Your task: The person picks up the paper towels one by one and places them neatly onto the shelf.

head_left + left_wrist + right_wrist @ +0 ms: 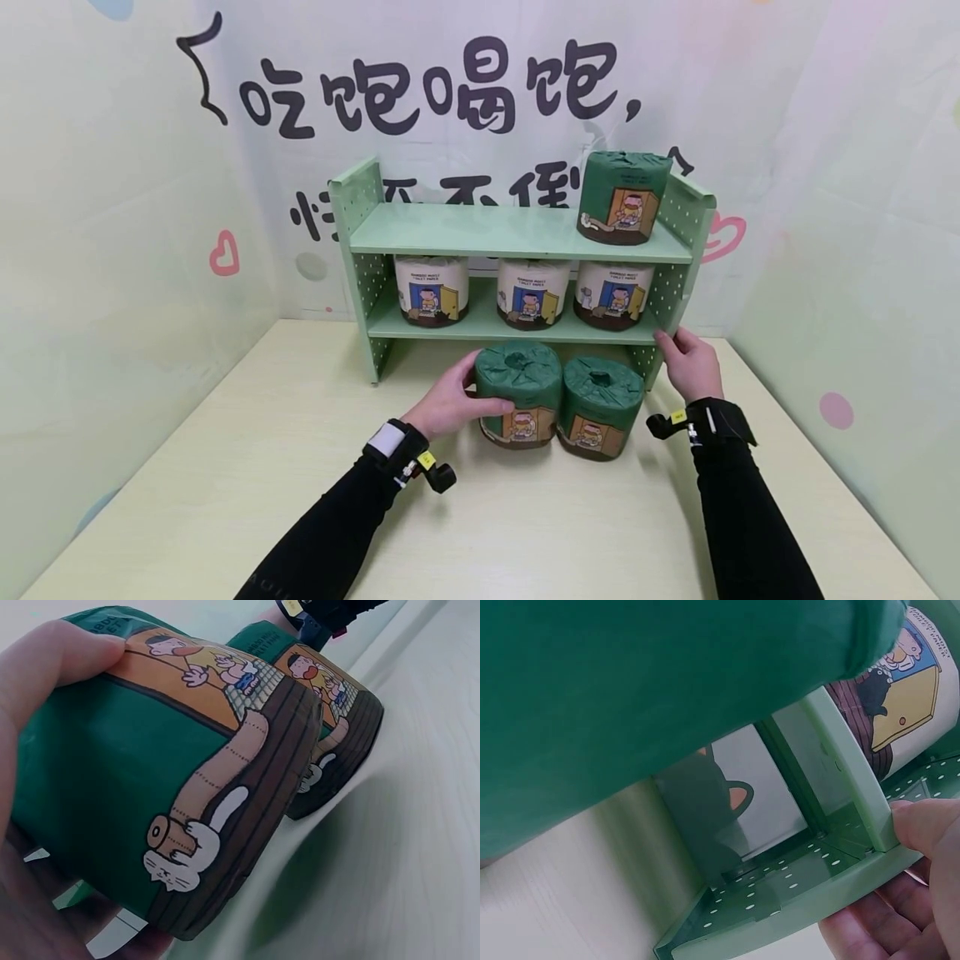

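The left hand (452,406) grips a green-and-brown paper-wrapped cylindrical toilet roll (525,385), thumb across its printed front and the other fingers wrapped round its side, presumably for a secure one-handed hold. I cannot tell whether its base touches the pale wooden bench (517,533). A matching green roll (603,396) stands just beside it at four o'clock, apparently within easy reach. At twelve o'clock is a mint-green perforated two-tier rack (465,229). The right hand (692,364) pinches its right side panel between thumb and fingers, probably to steady it. Three cream-and-brown paper-wrapped rolls (431,292) line its lower shelf, printed faces forward; another green roll (626,196) stands above at one o'clock.
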`<state>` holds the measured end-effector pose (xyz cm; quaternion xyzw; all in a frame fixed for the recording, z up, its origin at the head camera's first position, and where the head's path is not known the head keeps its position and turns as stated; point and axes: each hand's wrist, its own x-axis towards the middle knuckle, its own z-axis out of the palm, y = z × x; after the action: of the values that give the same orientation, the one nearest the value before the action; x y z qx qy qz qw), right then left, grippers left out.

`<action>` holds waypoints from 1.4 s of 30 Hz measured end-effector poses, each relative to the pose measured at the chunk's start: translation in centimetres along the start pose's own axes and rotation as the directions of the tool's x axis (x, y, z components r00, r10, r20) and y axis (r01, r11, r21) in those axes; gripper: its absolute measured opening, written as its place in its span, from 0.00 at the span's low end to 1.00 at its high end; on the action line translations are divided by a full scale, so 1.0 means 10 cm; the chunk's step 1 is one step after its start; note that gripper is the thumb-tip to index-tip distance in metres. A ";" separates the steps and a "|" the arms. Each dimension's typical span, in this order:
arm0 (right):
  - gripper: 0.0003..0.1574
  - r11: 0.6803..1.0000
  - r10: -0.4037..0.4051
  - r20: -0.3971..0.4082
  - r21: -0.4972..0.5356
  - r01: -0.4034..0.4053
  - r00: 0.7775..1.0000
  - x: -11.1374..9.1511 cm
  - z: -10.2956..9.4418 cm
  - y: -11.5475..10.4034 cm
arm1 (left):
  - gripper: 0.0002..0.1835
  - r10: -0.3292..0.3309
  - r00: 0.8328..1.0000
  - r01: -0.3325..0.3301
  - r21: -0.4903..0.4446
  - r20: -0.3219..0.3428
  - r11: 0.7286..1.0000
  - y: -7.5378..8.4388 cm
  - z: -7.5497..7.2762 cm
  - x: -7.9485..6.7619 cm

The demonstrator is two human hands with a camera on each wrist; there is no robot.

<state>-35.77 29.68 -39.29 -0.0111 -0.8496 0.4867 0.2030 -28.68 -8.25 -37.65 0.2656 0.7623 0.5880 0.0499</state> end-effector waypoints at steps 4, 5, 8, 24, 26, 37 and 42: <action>0.32 1.000 -0.001 0.005 -0.002 0.001 1.000 0.00 -0.01 0.00 | 0.46 0.008 1.000 -0.008 -0.010 0.004 1.000 0.01 0.00 0.00; 0.32 1.000 0.000 0.006 -0.001 0.000 1.000 0.00 -0.01 0.01 | 0.46 0.009 1.000 -0.009 -0.013 0.004 1.000 0.02 0.00 0.00; 0.31 1.000 0.002 0.004 -0.001 -0.002 1.000 -0.01 -0.01 0.01 | 0.46 0.008 1.000 -0.008 -0.023 0.003 1.000 0.03 0.01 0.00; 0.30 1.000 0.007 0.003 -0.020 -0.007 1.000 -0.02 -0.01 0.02 | 0.45 0.023 1.000 -0.022 -0.071 0.015 0.997 0.12 0.02 -0.01; 0.31 1.000 0.013 0.005 -0.017 -0.013 1.000 -0.02 -0.01 0.02 | 0.45 0.024 1.000 -0.022 -0.073 0.019 0.997 0.14 0.02 -0.01; 0.29 1.000 0.016 -0.002 -0.002 -0.016 1.000 -0.01 0.00 -0.02 | 0.44 0.063 0.998 -0.063 -0.073 0.000 0.995 0.31 -0.04 -0.02; 0.30 1.000 0.005 -0.005 -0.002 -0.005 1.000 0.00 0.00 -0.03 | 0.45 0.076 0.997 -0.075 -0.075 0.006 0.994 0.36 -0.06 -0.01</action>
<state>-35.74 29.53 -39.07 -0.0145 -0.8496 0.4861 0.2041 -27.57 -8.25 -34.21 0.2950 0.7289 0.6164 0.0410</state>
